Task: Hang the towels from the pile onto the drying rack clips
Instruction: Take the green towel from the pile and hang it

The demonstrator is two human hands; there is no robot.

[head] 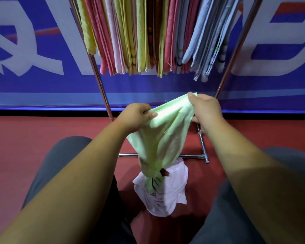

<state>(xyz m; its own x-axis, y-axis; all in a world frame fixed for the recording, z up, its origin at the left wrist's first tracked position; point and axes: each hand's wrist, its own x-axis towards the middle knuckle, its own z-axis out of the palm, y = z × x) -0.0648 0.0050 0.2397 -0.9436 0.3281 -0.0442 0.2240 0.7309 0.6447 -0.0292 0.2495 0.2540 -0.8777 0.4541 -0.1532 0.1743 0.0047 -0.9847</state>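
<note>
**Green towel (164,136) held over the pile (167,196), below the rack (99,81)**

Pinched at the top edge from both sides. Left grip (137,115) closed on the left corner, fingers curled round bunched cloth. Right grip (205,110) closed on the right corner, thumb on top, a little higher than the left. Stretched between the two, then narrowing to a twisted tail hanging down onto the pile. Pale pink, crumpled, on the red floor (25,138) between two grey-trousered knees (65,155), just this side of the rack's base bar (192,156). Above, packed close on the rack: hung towels (148,36) in yellow, pink, brown and pale blue. Behind, a blue banner (42,81) with white lettering.
</note>
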